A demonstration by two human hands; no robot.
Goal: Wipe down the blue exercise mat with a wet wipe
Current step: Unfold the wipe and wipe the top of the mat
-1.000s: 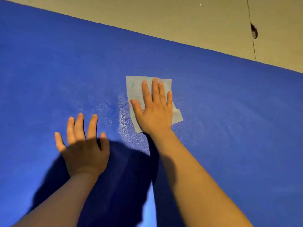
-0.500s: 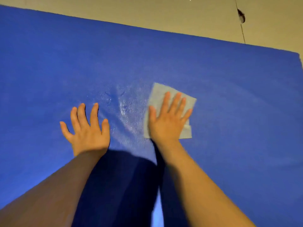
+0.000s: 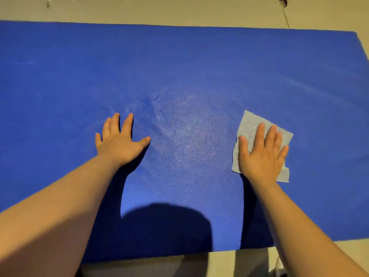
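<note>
Your right hand lies flat on the wet wipe, fingers straight and slightly spread, palm down. The wipe is a pale blue-grey sheet, rumpled at its edges; it shows beyond your fingertips, along the thumb side, and as a small tab past the little-finger side of your palm. It is pressed between your palm and the blue exercise mat.

Your left hand also rests flat on the mat, palm down, fingers straight and fanned, thumb stretched toward the right hand. It holds nothing. The two hands are well apart.

Between your hands: a lighter, shiny damp patch on the mat surface, widest just beyond the left thumb and reaching most of the way to the wipe. A few small creases in the mat sit just ahead of your left fingertips.

The mat spreads under both hands and forearms, well past your left hand to the frame edge and past your right hand to a far corner. Its near edge runs below your forearms.

Beige floor beyond the mat's far edge and again at the near edge. A thin dark cable or crack runs across the floor beyond your right hand; which of the two, cannot tell.

Dark shadows fall on the mat beside both forearms, with a rounded shadow between them near the mat's near edge.
</note>
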